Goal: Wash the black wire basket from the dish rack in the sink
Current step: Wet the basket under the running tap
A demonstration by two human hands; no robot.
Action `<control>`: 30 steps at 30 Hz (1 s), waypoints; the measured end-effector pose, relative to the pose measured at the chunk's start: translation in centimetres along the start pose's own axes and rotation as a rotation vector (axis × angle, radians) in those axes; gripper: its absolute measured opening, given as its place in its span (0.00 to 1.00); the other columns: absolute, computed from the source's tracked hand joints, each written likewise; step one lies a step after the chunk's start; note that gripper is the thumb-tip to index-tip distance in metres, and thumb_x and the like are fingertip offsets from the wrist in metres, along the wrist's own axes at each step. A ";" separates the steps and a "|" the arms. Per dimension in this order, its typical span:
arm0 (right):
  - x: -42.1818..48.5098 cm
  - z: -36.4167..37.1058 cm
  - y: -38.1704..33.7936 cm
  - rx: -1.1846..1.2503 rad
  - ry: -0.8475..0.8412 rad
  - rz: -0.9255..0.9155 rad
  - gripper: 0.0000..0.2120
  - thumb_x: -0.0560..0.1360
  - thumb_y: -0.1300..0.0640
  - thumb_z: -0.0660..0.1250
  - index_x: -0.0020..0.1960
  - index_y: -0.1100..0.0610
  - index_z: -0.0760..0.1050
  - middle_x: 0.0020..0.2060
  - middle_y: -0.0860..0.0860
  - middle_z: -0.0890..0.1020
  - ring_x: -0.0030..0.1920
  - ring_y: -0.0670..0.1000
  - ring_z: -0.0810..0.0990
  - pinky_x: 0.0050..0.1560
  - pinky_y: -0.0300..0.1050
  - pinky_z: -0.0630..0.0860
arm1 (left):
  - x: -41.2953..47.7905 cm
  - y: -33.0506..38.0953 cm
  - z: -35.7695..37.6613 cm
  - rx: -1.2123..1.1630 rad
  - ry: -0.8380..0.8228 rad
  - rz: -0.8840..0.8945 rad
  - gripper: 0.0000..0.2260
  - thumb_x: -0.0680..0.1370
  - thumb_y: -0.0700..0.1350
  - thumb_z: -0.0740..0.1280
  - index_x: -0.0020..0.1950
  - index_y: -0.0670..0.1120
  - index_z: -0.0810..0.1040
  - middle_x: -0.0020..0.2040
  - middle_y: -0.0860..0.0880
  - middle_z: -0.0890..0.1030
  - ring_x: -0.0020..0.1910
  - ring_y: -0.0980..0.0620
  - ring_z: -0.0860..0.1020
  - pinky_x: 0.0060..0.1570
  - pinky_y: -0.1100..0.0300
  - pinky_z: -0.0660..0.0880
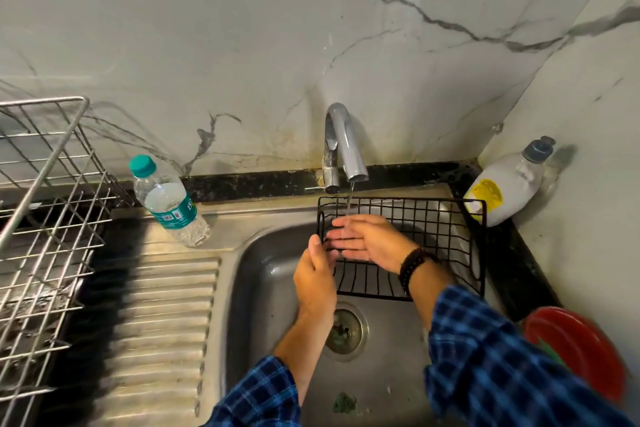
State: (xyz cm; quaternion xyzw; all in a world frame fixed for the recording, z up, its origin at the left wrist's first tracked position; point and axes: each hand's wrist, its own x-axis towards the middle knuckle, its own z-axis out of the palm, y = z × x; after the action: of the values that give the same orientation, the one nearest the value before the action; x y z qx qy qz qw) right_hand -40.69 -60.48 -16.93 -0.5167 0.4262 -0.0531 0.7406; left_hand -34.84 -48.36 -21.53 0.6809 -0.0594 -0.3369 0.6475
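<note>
The black wire basket (440, 229) is held over the steel sink (263, 274), under the chrome tap (341, 146). A thin stream of water runs from the spout onto the basket's far left part. My left hand (317, 274) grips the basket's left end, thumb on the outside. My right hand (363, 237) lies flat inside the basket, fingers spread and pointing left, touching the wires just under the stream. The silver dish rack (45, 204) stands at the far left on the drainboard.
A plastic water bottle (166, 201) with a teal cap stands left of the tap. A white soap bottle (505, 184) leans in the right corner. A red bowl (581, 350) sits at the right edge. The drain (346, 331) lies below the basket.
</note>
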 end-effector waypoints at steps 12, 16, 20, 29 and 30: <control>-0.1 3.2 1.8 0.364 0.836 -0.130 0.10 0.78 0.59 0.61 0.41 0.55 0.78 0.33 0.51 0.82 0.34 0.50 0.80 0.35 0.43 0.75 | -0.7 1.2 -2.6 0.078 0.077 0.255 0.13 0.83 0.52 0.59 0.57 0.49 0.81 0.46 0.51 0.84 0.49 0.58 0.82 0.47 0.70 0.75; -0.4 5.1 3.9 -0.396 0.474 -0.218 0.07 0.78 0.49 0.62 0.46 0.49 0.77 0.39 0.46 0.83 0.39 0.48 0.81 0.36 0.42 0.74 | 0.3 1.8 -2.5 -0.088 0.115 0.133 0.16 0.84 0.53 0.58 0.59 0.46 0.81 0.48 0.44 0.84 0.51 0.53 0.84 0.50 0.64 0.77; -0.6 5.3 2.2 -0.464 0.060 -0.179 0.07 0.81 0.52 0.63 0.50 0.49 0.81 0.43 0.47 0.86 0.45 0.48 0.84 0.48 0.44 0.79 | 1.0 2.3 -3.4 -0.094 0.094 0.209 0.18 0.83 0.56 0.59 0.43 0.47 0.82 0.39 0.45 0.82 0.42 0.50 0.81 0.48 0.56 0.79; -2.4 1.9 2.9 -0.907 0.787 -0.167 0.28 0.78 0.47 0.64 0.70 0.63 0.64 0.65 0.60 0.73 0.64 0.60 0.74 0.57 0.50 0.75 | 0.5 3.5 -3.7 -0.379 0.174 0.139 0.22 0.73 0.61 0.62 0.55 0.47 0.83 0.43 0.48 0.82 0.48 0.54 0.81 0.60 0.59 0.76; -2.5 3.3 3.3 -1.022 0.723 -0.102 0.40 0.77 0.40 0.62 0.76 0.65 0.53 0.74 0.64 0.62 0.73 0.63 0.65 0.69 0.56 0.66 | 0.5 3.8 -3.2 -0.395 0.173 0.130 0.20 0.73 0.61 0.62 0.53 0.50 0.83 0.46 0.47 0.83 0.49 0.54 0.81 0.58 0.61 0.75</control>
State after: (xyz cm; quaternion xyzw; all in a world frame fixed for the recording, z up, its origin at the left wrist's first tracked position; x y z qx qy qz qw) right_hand -41.19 -55.30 -17.81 -0.7746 0.5960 -0.0491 0.2055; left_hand -31.40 -46.54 -18.43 0.5620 0.0199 -0.2398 0.7914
